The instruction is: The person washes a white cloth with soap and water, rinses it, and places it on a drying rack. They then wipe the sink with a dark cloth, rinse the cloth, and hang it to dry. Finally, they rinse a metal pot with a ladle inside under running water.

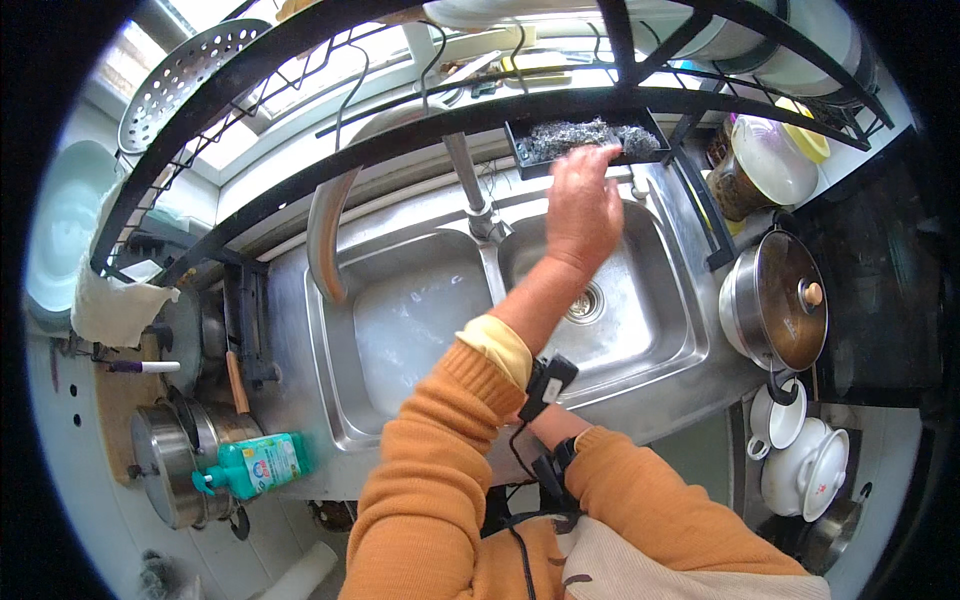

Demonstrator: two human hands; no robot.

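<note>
My left hand (585,206) reaches up over the right-hand sink bowl (637,300) to a black tray (536,166) hung on the dish rack. Its blurred fingertips are at the steel wool scourers (574,136) in that tray; whether they grip one is unclear. Of my right hand, only the wrist side (556,426) shows, low at the sink's front edge; the rest is hidden behind my left sleeve. Cloudy water stands in the left-hand sink bowl (420,330). Between the bowls rises a metal faucet (469,180). A bare drain (585,306) shows in the right bowl.
The black dish rack (420,142) spans the sink. A green pump bottle (259,463) and a steel pot (165,465) are at left. To the right are a lidded pan (787,300), white enamel pots (802,465) and a black cooktop (877,285). A cable hangs by my wrists.
</note>
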